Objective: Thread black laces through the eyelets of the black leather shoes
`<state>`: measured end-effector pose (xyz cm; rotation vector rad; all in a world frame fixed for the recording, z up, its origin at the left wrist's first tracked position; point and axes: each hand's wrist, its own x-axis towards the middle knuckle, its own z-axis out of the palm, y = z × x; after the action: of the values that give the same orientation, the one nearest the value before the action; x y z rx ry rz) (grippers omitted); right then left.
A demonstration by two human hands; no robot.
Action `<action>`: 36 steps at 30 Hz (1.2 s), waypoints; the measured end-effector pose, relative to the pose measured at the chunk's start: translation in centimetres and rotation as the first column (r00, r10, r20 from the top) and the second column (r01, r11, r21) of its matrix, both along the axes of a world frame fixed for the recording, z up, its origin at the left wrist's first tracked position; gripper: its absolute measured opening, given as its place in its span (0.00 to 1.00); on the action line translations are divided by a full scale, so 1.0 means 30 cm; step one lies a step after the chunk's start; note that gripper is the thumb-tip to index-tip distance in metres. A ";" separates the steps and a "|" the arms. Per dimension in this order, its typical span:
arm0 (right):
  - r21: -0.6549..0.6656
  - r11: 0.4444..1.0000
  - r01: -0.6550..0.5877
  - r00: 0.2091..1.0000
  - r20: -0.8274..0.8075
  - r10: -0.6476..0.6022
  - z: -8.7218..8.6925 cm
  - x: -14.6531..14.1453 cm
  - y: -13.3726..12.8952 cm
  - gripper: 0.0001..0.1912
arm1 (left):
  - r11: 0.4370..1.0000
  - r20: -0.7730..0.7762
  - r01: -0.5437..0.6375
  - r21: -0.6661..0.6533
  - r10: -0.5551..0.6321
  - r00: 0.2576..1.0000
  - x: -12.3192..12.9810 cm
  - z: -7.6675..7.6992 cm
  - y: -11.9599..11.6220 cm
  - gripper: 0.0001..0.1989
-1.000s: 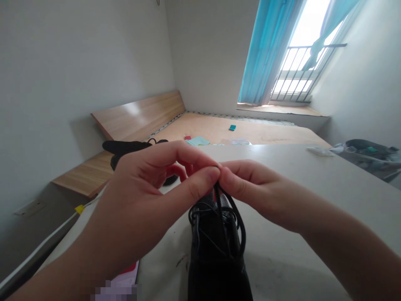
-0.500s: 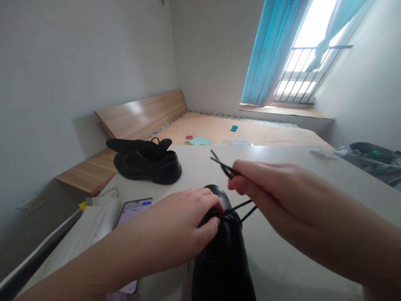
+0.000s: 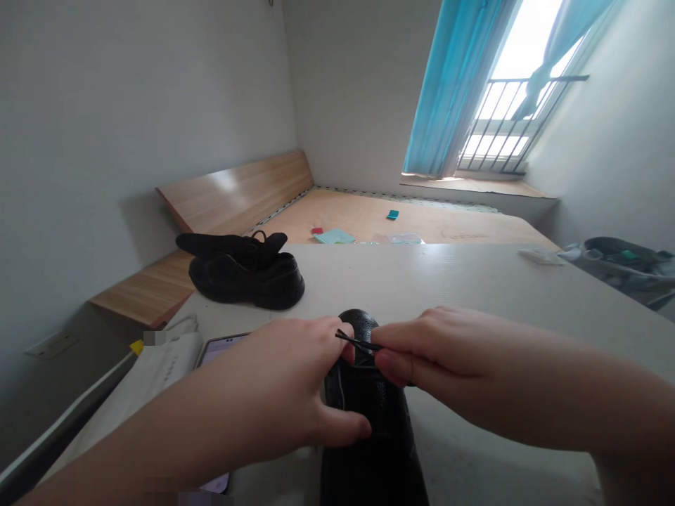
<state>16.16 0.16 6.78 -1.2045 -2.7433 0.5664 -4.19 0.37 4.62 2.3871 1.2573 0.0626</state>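
Observation:
In front of me a black leather shoe (image 3: 382, 407) lies on the white table, pointing away from my body. Pinched between the thumb and fingers of my right hand (image 3: 427, 348) are black shoelaces (image 3: 358, 344), their loose ends sticking out to the left just above the shoe. My left hand (image 3: 300, 372) rests against the shoe's left side, thumb stretched over its upper and well apart from the fingers. Its fingertips, partly hidden, are close to the lace ends. The lacing holes are covered by my hands.
A second black shoe (image 3: 245, 277) with a dark insole-like piece on it stands at the back left. A phone (image 3: 226, 344) and a white packet (image 3: 174, 365) lie left of my forearm. Beyond the white table (image 3: 448, 274) is a wooden bed board (image 3: 358, 204).
My right hand has come down and left with the laces, closer to the shoe. My left hand has let go near the lacing, its thumb spreading away from the fingers.

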 end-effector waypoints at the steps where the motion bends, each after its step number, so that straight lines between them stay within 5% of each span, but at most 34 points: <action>1: -0.026 1.000 0.011 1.000 0.000 -0.011 0.003 -0.001 0.001 0.17 | 1.000 -0.020 -0.005 0.005 0.005 1.000 0.004 0.000 -0.002 0.16; 19: -0.074 0.997 0.013 0.999 0.035 -0.011 -0.003 0.013 0.013 0.15 | 0.990 -0.132 0.047 0.133 -0.029 0.991 0.016 -0.001 -0.033 0.10; 28: -0.062 0.998 0.018 0.999 0.032 -0.016 0.001 0.006 0.010 0.16 | 0.980 -0.054 0.037 0.195 -0.027 0.998 -0.005 0.001 -0.052 0.12; 36: -0.101 0.995 0.023 1.000 0.010 -0.022 0.000 0.015 0.017 0.17 | 0.994 -0.031 -0.002 0.106 0.005 1.000 0.028 0.017 -0.032 0.09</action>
<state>16.61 0.66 6.77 -1.2603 -2.7343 0.7066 -3.35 -0.58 5.15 2.4851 1.3026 0.0965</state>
